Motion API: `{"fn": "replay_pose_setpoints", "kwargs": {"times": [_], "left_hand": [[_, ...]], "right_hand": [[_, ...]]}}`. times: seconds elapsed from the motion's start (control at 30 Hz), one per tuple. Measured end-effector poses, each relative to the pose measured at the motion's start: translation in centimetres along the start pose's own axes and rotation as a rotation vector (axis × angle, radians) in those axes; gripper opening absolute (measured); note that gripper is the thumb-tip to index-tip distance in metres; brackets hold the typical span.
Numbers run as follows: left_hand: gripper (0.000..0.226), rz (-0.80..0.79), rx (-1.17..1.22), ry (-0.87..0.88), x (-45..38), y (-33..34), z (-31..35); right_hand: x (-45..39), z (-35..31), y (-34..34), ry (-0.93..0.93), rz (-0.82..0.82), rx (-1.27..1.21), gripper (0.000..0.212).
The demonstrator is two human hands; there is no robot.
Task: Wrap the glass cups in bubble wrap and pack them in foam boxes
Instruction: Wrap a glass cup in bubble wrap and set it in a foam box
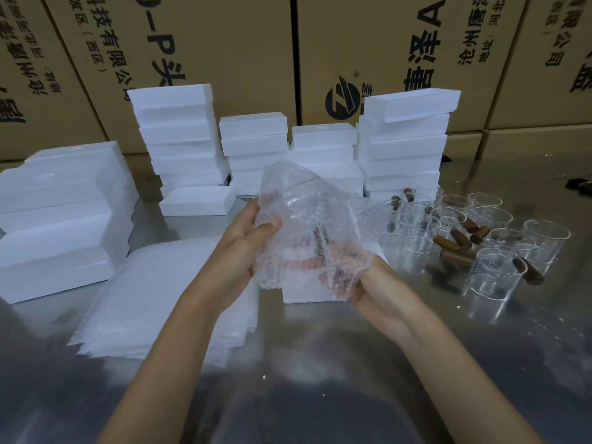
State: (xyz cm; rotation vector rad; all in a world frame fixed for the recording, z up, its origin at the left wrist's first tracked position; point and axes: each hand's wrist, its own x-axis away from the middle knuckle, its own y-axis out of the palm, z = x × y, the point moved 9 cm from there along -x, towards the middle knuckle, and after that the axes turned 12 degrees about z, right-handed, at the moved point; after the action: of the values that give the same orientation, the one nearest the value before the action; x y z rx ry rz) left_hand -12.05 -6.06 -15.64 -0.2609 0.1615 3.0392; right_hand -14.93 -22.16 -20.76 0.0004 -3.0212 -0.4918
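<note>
Wrapping is underway: a bubble-wrap sheet (pixel 307 225) is grasped by left hand (pixel 246 238) and right hand (pixel 374 283), apparently around a cup; tucking is called for next.

Left hand (pixel 253 232): raised above the table, gripping the left edge of the bubble wrap sheet (pixel 307 225).
Right hand (pixel 371 286): closed on the sheet's lower right corner.
Sheet contents: a dark shape shows through; identity unclear.
Bubble wrap stack (pixel 166 296): flat on the metal table (pixel 320 363), below the left hand.
Foam boxes (pixel 182 142): stacked along the rear, before cardboard cartons (pixel 224 43).
Glass cups (pixel 493 270): grouped at right, brown handles.
</note>
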Motion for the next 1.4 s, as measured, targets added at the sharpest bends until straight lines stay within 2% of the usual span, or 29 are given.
{"fn": "replay_pose_setpoints", "kwargs": {"times": [0.07, 0.13, 0.17, 0.23, 0.33, 0.43, 0.57, 0.63, 0.67, 0.7, 0.77, 0.83, 0.93, 0.97, 1.03, 1.1, 1.13, 1.2, 1.3, 1.4], "left_hand": [[0.039, 0.011, -0.006, -0.001, 0.1, 0.2, -0.2], [0.045, 0.043, -0.018, 0.015, 0.0, 0.3, -0.1], [0.048, 0.052, 0.005, 0.011, 0.1, 0.4, 0.0], [0.049, 0.032, 0.134, -0.045, 0.1, 0.7, -0.2], [0.038, -0.028, 0.266, -0.129, 0.6, 1.6, -0.7], [0.045, -0.006, 0.202, -0.107, 0.5, 1.7, -1.0], [0.063, -0.022, 0.128, -0.147, 0.7, 2.1, -1.7], [0.066, 0.005, 0.131, -0.177, 0.8, 2.0, -2.0], [0.070, 0.039, 0.156, -0.180, 0.8, 1.8, -2.0], [0.071, 0.078, 0.196, -0.174, 0.6, 1.5, -1.8], [0.073, 0.155, 0.304, -0.171, 0.4, 0.7, -1.2], [0.076, 0.207, 0.434, -0.181, 0.2, -0.1, -0.9], [0.049, 0.186, 0.564, -0.126, 0.0, -0.8, 0.2], [0.039, 0.167, 0.585, -0.109, -0.1, -0.7, 0.4], [0.033, 0.146, 0.602, -0.099, -0.2, -0.5, 0.2], [0.030, 0.115, 0.565, -0.103, -0.2, 0.2, -0.1], [0.031, 0.093, 0.529, -0.113, -0.2, 0.8, -0.4], [0.046, 0.056, 0.411, -0.126, 0.2, 2.1, -0.9], [0.071, -0.010, 0.216, -0.138, 1.0, 3.5, -1.7], [0.071, -0.138, 0.004, -0.151, 2.0, 4.5, -1.9]], "right_hand": [[0.4, 0.3, 0.2, 0.035, 0.011, 0.004, 0.037], [0.7, 0.5, 0.6, 0.045, 0.004, 0.085, 0.016], [0.8, 0.5, 0.8, 0.044, 0.000, 0.125, 0.016], [0.7, 0.7, 0.6, 0.043, 0.023, 0.174, 0.019], [0.9, 0.4, 0.4, 0.010, 0.058, 0.272, 0.028], [0.6, 0.3, 0.2, -0.048, 0.090, 0.352, 0.021], [0.9, 0.0, -0.5, -0.099, 0.131, 0.542, 0.044], [1.1, -0.5, -0.5, -0.146, 0.133, 0.582, 0.026], [1.2, -1.1, -0.3, -0.172, 0.136, 0.566, 0.012], [1.0, -1.5, -0.3, -0.197, 0.136, 0.525, 0.010], [0.4, -2.4, -1.5, -0.248, 0.228, 0.352, 0.021], [0.4, -3.9, -3.6, -0.328, 0.405, 0.161, 0.019], [0.8, -5.0, -6.3, -0.385, 0.590, 0.118, 0.016], [0.4, -4.7, -6.3, -0.340, 0.558, 0.159, 0.012], [-0.2, -3.0, -4.2, -0.154, 0.298, 0.230, 0.020], [0.1, -1.1, -1.5, -0.003, 0.051, 0.237, 0.035], [0.3, -0.8, -0.7, 0.001, 0.016, 0.178, 0.038], [-0.1, -1.6, -1.1, -0.090, 0.123, 0.029, 0.042], [-0.5, -2.5, -4.0, -0.179, 0.398, -0.072, 0.022], [-0.4, -3.0, -5.2, -0.229, 0.455, -0.009, 0.010]]}}
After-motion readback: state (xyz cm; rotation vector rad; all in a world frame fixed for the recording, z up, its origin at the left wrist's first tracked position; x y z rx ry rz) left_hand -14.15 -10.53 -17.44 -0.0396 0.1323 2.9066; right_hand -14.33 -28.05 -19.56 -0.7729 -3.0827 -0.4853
